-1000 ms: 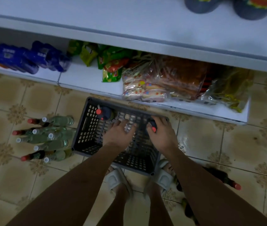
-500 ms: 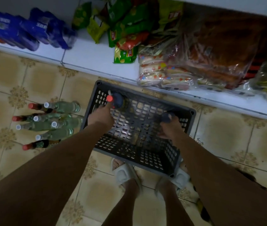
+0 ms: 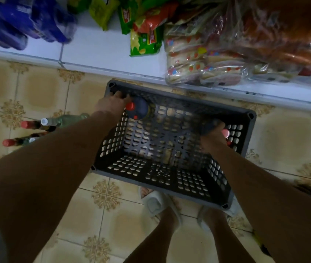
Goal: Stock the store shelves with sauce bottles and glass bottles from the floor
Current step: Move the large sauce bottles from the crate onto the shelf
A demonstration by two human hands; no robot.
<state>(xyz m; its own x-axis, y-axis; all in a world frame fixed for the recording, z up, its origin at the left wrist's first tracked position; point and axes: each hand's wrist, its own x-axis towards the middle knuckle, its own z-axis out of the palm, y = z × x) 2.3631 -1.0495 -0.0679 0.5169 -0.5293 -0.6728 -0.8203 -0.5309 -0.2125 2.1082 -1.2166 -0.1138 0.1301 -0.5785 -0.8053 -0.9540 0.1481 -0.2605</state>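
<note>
Inside the dark crate [image 3: 162,177], both hands, left [image 3: 111,107] and right [image 3: 212,139], each clasping a red-capped bottle.

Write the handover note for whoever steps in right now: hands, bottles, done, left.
Left hand: reaches into the far-left corner of the black crate, fingers at a dark red-capped bottle; the grip is not clear.
Right hand: grips a second dark bottle at the crate's right wall.
Loose bottles lie on the tiled floor left of the crate.
Bottom shelf holds snack packs and blue packs, with bare space between.
Done: no bottle shows on the shelf.
Left: lift both crate bottles out, shelve them, then the floor bottles.
</note>
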